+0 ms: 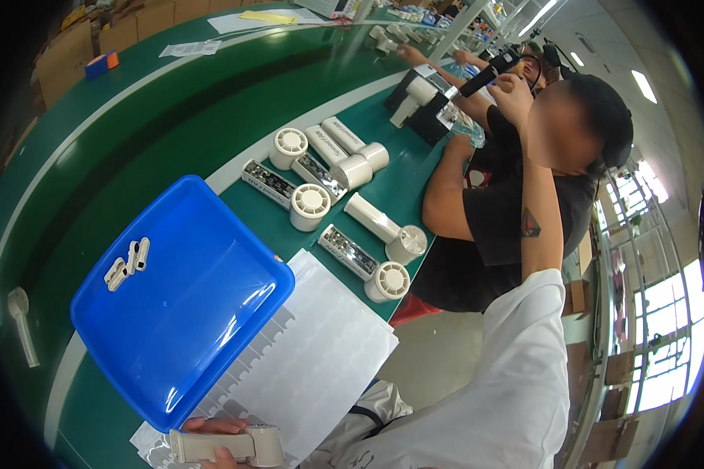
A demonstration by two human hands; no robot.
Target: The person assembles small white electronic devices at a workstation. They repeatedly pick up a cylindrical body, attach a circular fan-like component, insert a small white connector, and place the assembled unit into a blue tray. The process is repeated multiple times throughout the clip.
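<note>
At the lower edge, my left hand (pixel 221 452) is closed around a white handheld fan (pixel 219 447), lying sideways over the near end of the blue tray. My right arm, in a white sleeve, stretches up and away; its hand (pixel 512 100) is raised with curled fingers at a black electric screwdriver (pixel 489 74), partly hidden there. The blue tray (pixel 188 313) holds several small white plastic parts (pixel 127 264). Beyond it lie several white handheld fans, some with open handles baring circuit boards (pixel 348 252), others with a closed handle (pixel 371 217).
White sheets (pixel 313 336) lie beside the tray. A green conveyor belt (pixel 156 133) curves past on the left, carrying another white part (pixel 23 324). A co-worker in a black cap (pixel 602 117) sits close on the right, near a black fixture (pixel 426 105) with a white fan part.
</note>
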